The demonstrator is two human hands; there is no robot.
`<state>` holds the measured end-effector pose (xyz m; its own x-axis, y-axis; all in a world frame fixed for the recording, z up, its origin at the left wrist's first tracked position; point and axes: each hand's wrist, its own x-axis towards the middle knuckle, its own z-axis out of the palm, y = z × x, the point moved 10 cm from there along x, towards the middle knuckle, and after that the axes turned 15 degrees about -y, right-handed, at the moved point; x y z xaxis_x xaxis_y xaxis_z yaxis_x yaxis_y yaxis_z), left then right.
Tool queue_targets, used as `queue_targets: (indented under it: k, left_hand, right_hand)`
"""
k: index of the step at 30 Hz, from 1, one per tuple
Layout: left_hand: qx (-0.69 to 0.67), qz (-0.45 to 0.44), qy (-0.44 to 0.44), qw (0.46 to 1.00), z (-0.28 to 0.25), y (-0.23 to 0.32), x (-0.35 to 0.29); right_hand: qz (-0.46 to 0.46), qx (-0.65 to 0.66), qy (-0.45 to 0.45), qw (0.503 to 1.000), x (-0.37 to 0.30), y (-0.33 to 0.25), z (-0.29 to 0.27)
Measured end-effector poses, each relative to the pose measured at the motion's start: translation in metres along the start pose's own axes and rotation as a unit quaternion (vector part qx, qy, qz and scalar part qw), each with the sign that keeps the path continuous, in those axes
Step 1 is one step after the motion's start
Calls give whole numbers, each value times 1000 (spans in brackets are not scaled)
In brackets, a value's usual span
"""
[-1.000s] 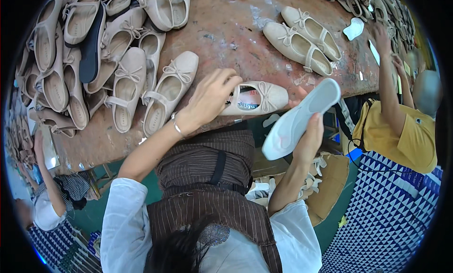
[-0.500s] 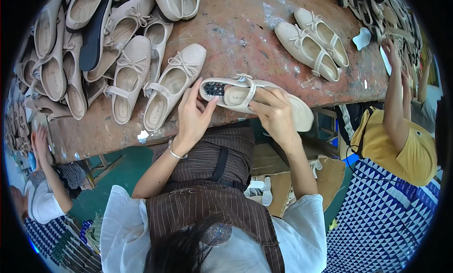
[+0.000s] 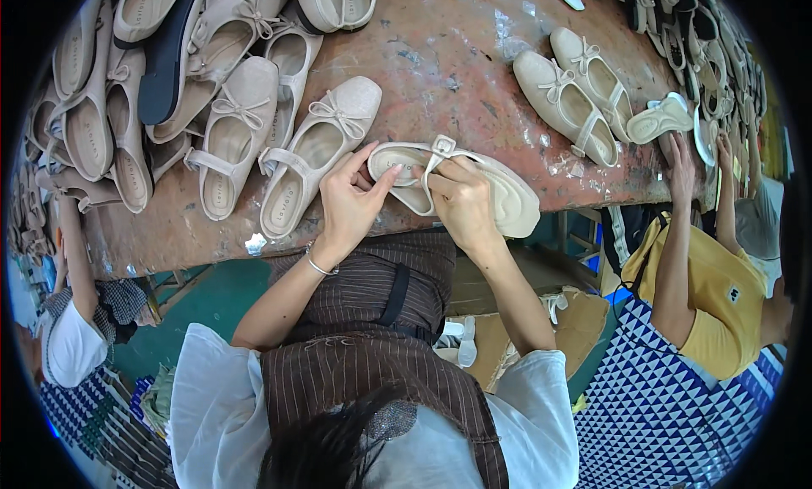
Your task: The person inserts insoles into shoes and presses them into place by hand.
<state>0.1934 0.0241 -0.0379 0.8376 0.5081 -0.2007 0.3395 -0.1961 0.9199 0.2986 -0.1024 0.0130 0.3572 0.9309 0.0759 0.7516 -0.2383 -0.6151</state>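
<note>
A beige strapped flat shoe (image 3: 391, 163) lies across both hands, heel to the left, just above the table's near edge. My left hand (image 3: 351, 203) closes round its heel, thumb pressed inside on the insole there. Curled fingers of my right hand (image 3: 461, 203) grip at the shoe's opening, beside the strap with its square buckle (image 3: 442, 145). A pale padded piece with moulded ridges (image 3: 516, 203), like an insole's front, sticks out right of that hand; how it joins the shoe is hidden. Left of my hands rests a matching shoe with a bow (image 3: 326, 142).
Many beige shoes (image 3: 228, 117) crowd the worn table (image 3: 440, 74) at left. A pair (image 3: 562, 100) stands at right, near a loose insole (image 3: 660, 121) by a co-worker's hand (image 3: 679, 163). Below is an open carton (image 3: 584, 324). Another person's arm (image 3: 78, 269) shows at far left.
The dark heel bed inside the shoe is now covered by the insole. My right hand has shifted left and its fingers have curled in. The co-worker's hand has brought an insole onto the table.
</note>
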Motion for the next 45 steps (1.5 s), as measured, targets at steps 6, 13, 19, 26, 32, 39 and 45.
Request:
queue_targets:
  k: [6,13,19,26,32,39,45]
  left_hand:
    - [-53,-61,0,997,-2,-18,12]
    - [40,-6,5,999,-6,-2,21]
    - [115,7,-35,993,-5,4,25]
    - [112,44,-32,992,-3,11,13]
    - [226,14,-148,963,19,21,-43]
    - [357,240,-208,878,74,76,-82]
    - [433,192,-292,831,107,37,-58]
  right_hand:
    - [-42,-80,-6,996,-3,-10,10]
    - [-93,-37,-227,969,3,-10,34]
    - [-4,-162,-207,965,-5,-16,22]
    - [69,-236,-72,967,-22,-10,-16]
    - [240,-223,187,926,-9,18,-95]
    - [193,44,84,977,-16,6,-66]
    - [218,-134,58,965,-41,-28,7]
